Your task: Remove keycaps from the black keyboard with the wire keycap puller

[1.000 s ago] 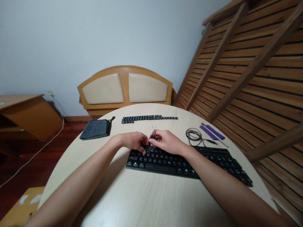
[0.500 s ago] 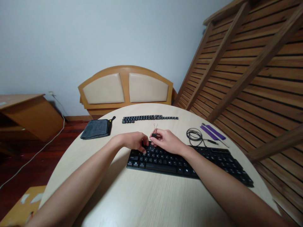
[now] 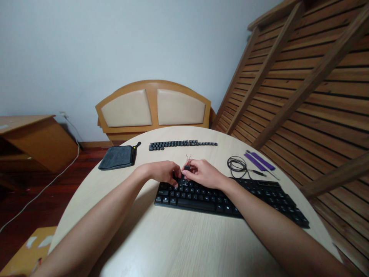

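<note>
In the head view a black full-size keyboard (image 3: 198,206) lies on the round table. My right hand (image 3: 200,172) is closed over its upper row, pinching a keycap puller (image 3: 187,167) with a small black body. Two thin wire prongs stick up from the puller, pointing away from me. My left hand (image 3: 165,172) rests on the keyboard's upper left part, fingers bent and apart, the thumb touching the keys. Some keys under both hands are hidden. Beyond the hands, loose black keycaps (image 3: 178,144) lie in lines on the table.
At the left on the table (image 3: 170,242) lies a folded dark grey cloth (image 3: 117,157) with a black strap. A coiled black cable (image 3: 236,164) is behind the keyboard. Right of it are purple strips (image 3: 261,161) and a thin brush-like tool (image 3: 272,173). A wooden headboard (image 3: 154,104) stands behind.
The puller in my right hand has moved slightly down and left, with its prongs lower. My left hand has hardly moved.
</note>
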A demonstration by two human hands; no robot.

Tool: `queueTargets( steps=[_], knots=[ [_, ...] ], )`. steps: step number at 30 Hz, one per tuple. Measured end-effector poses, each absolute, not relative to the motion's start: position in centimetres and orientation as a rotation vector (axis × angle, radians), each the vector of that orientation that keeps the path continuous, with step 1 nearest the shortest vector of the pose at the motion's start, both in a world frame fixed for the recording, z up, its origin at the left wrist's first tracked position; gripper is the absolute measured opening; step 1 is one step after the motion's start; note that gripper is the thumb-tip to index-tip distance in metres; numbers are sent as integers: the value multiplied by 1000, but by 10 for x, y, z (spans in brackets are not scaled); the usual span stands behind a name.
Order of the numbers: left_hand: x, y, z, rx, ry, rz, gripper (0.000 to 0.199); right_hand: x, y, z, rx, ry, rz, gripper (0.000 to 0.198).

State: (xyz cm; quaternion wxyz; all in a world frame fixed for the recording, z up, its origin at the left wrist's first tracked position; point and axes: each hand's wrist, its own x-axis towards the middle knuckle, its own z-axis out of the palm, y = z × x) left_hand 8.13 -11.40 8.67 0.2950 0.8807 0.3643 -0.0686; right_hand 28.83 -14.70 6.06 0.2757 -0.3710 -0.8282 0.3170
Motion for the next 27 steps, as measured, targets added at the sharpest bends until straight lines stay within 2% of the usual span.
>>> queueTargets(
  steps=[9, 18, 27],
  knots=[
    [81, -114, 87, 2344, 968, -182, 36, 290, -150, 67, -950, -2339, 715, 17],
    [80, -112, 84, 2324, 957, -158, 38, 292, -145, 61, -940, -2234, 965, 22],
    [78, -111, 82, 2309, 959, -168, 39, 292, -146, 62, -938, -2179, 1057, 28]
  ],
)
